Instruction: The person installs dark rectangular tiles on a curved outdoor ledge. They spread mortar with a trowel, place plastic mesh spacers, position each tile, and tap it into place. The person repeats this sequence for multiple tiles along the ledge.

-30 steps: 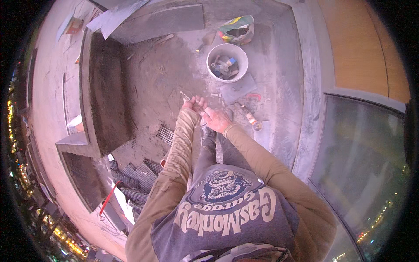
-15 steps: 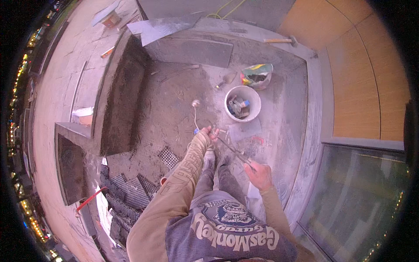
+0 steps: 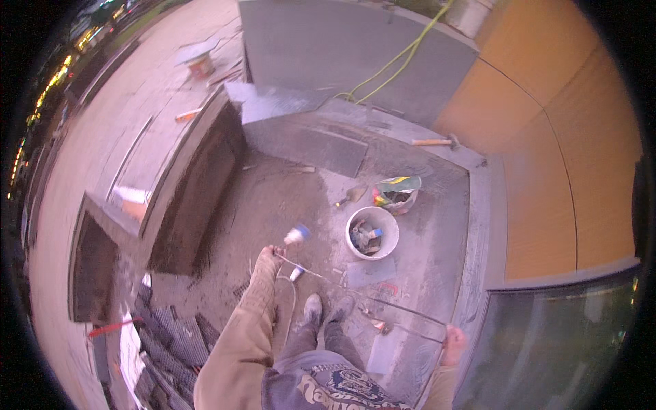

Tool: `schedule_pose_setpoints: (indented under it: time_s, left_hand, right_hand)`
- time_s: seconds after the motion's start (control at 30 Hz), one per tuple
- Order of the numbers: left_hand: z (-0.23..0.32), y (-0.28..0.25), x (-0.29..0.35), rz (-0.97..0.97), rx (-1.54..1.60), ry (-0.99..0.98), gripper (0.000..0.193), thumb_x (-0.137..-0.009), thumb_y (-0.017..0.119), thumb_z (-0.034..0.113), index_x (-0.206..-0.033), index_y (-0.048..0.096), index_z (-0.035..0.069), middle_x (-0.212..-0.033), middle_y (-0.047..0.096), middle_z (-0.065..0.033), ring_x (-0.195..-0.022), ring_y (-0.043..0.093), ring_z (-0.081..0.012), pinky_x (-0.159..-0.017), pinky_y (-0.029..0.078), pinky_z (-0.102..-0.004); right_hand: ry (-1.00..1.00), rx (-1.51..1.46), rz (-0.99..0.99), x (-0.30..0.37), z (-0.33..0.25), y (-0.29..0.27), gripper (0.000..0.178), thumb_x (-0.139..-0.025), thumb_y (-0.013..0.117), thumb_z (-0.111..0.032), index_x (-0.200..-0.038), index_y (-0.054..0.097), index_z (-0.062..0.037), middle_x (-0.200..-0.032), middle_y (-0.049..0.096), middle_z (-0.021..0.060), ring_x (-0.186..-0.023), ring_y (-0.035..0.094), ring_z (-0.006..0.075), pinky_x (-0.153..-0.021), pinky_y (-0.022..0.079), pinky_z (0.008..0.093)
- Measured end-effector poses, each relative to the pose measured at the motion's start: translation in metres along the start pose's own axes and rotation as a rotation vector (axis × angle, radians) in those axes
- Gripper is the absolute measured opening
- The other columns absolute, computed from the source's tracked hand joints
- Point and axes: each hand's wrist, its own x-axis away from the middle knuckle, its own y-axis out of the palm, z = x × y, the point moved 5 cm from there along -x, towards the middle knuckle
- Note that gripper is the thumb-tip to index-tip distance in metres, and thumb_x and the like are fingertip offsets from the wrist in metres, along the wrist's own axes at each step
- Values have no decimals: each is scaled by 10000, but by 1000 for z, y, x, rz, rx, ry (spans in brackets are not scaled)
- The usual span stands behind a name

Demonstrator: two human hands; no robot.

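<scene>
Between my hands runs a thin cord point(image 3: 372, 296), pulled nearly straight, dark toward the right. My left hand point(image 3: 272, 253) is closed around its light-coloured end, at the middle left. At the lower right my right hand point(image 3: 453, 344) grips the other end, where the cord doubles back in a second strand. Just beyond my left hand a white-and-blue piece point(image 3: 296, 234), plug-like and smeared by motion, is in view. A second white piece with a blue end point(image 3: 296, 273) sits below it, near a pale cord point(image 3: 292, 311) that drops beside my legs.
A white bucket point(image 3: 350, 237) of tools stands ahead, with an opened bag point(image 3: 400, 198) and a trowel point(image 3: 352, 197) behind it. A hammer point(image 3: 434, 142) lies on the far ledge. Black grid mats point(image 3: 181, 338) are heaped at lower left, beside a stone step block point(image 3: 184, 198).
My hands have moved apart, left hand leftward and right hand to the lower right, drawing the cord out longer. The view has tilted up, showing more of the far wall.
</scene>
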Motion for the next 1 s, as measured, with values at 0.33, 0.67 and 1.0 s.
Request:
schedule_pose_setpoints:
  time_s: [0.33, 0.67, 1.0]
  left_hand:
    - [12, 72, 51, -478, -201, 140, 219, -966, 538, 282, -992, 570, 67, -683, 474, -11, -588, 404, -167, -684, 437, -357]
    - [21, 237, 209, -882, -208, 265, 466, -914, 619, 380, -1170, 464, 23, -1284, 508, -156, -1270, 455, -330, -1050, 394, -507]
    - [-191, 87, 211, -657, -577, -218, 698, -890, 606, 483, -1342, 395, -5, -1394, 450, -166, -1270, 451, -323, -986, 409, -472]
  right_hand:
    - [199, -311, 314, -12, 32, -68, 381, -931, 593, -354, -638, 421, -181, -546, 311, -70, -441, 301, 58, -407, 225, 247]
    - [166, -471, -272, -11, -1, 62, 238, -938, 585, -208, -1129, 614, -69, -924, 610, -15, -798, 564, 86, -710, 467, 239]
    - [-320, -164, -442, 30, -180, 264, 230, -936, 540, -224, -970, 627, -13, -871, 655, 172, -841, 641, 322, -739, 489, 401]
